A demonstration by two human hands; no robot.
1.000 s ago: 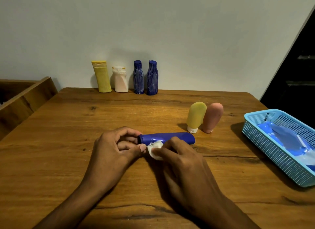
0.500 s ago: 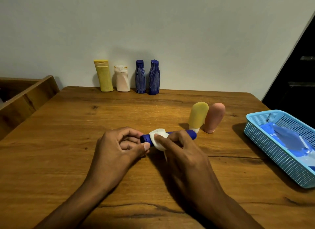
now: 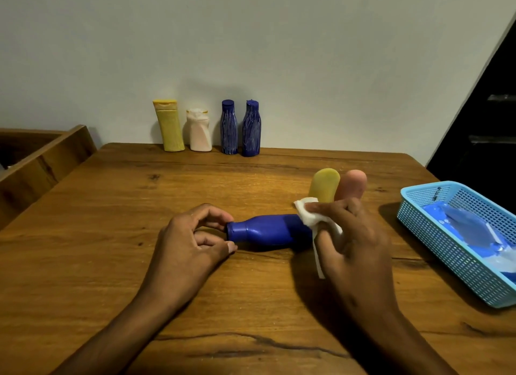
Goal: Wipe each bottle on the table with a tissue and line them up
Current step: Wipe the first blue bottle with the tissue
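Tissue at the base of the lying blue bottle

Blue bottle (image 3: 268, 232) lies on its side on the wooden bench (image 3: 111, 235), cap end toward the left hand (image 3: 192, 240), base toward the right hand (image 3: 351, 235). The left grip pinches the cap end between thumb and curled fingers. The right grip holds a white tissue (image 3: 310, 215) bunched between thumb and fingers, pressed against the bottle's base end, with a strip of tissue hanging down beside the palm. Just beyond the right grip stand a yellow tube (image 3: 325, 183) and a pink tube (image 3: 353, 183), touching each other. Far beyond both grips, along the wall, stand a yellow bottle (image 3: 169, 126), a white bottle (image 3: 199, 131) and two dark blue bottles (image 3: 240, 128) in a row. Right of the right grip sits a light blue basket (image 3: 435, 215).
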